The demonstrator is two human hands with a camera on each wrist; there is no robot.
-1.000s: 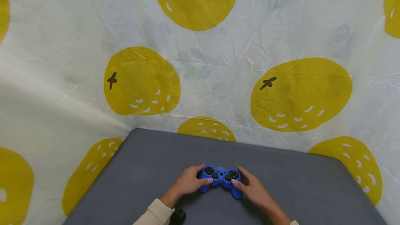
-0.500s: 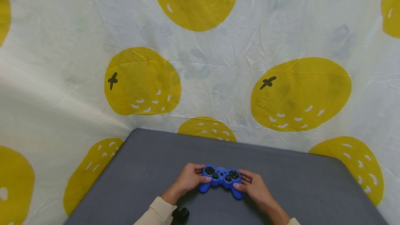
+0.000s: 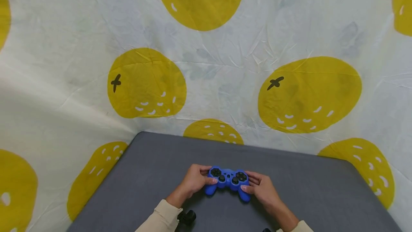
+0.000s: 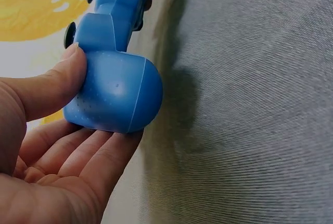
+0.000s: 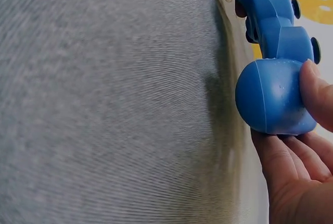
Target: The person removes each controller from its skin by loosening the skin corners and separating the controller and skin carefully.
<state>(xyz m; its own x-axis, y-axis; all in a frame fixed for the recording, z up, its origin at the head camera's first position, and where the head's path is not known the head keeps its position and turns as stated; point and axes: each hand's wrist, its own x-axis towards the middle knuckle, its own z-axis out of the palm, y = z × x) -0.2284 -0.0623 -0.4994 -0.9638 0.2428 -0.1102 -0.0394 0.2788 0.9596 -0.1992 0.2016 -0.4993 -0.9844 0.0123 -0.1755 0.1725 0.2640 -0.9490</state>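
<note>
A blue game controller [image 3: 227, 180] with black buttons and two black thumbsticks is held between both hands over the grey table. My left hand [image 3: 194, 180] pinches its left side, thumb on the top face and fingers against the outer side. On the other side, my right hand [image 3: 263, 190] grips the right end the same way. The left wrist view shows the rounded end of the left handle [image 4: 112, 91] between thumb and fingers. In the right wrist view the right handle [image 5: 276, 96] sits between thumb and fingertips, with a shadow on the cloth beside it.
A grey cloth covers the table [image 3: 167, 153]. Behind and to the left hangs a white curtain [image 3: 222, 92] printed with yellow fruit. A black device [image 3: 187, 217] shows beside the left sleeve [image 3: 161, 217].
Both hands have shifted their fingers to the controller's sides, the right thumb moving down from the buttons to the handle. The controller has moved slightly up in the head view.
</note>
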